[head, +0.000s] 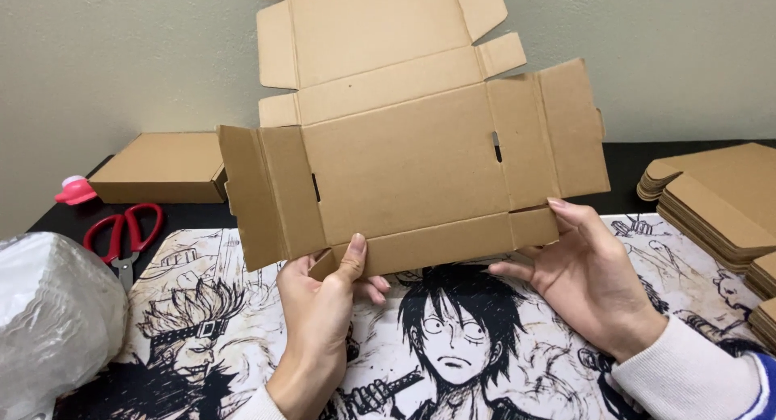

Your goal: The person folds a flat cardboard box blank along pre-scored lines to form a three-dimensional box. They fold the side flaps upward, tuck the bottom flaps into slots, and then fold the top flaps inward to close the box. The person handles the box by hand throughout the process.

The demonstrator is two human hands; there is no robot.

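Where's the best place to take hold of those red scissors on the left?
Grip the red scissors by the two handle loops, coming from above: they lie flat on the dark table, loops pointing away and short blades toward the person, apart from both hands.

Plain brown cardboard blank (404,157), red-handled scissors (123,234), black-and-white comic-drawing mat (453,347), pink cap (74,190).

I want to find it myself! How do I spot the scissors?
Look at the black table with the cartoon mat, then its left end. The scissors lie between a shiny plastic bundle and a closed cardboard box. They alone have bright red loop handles.
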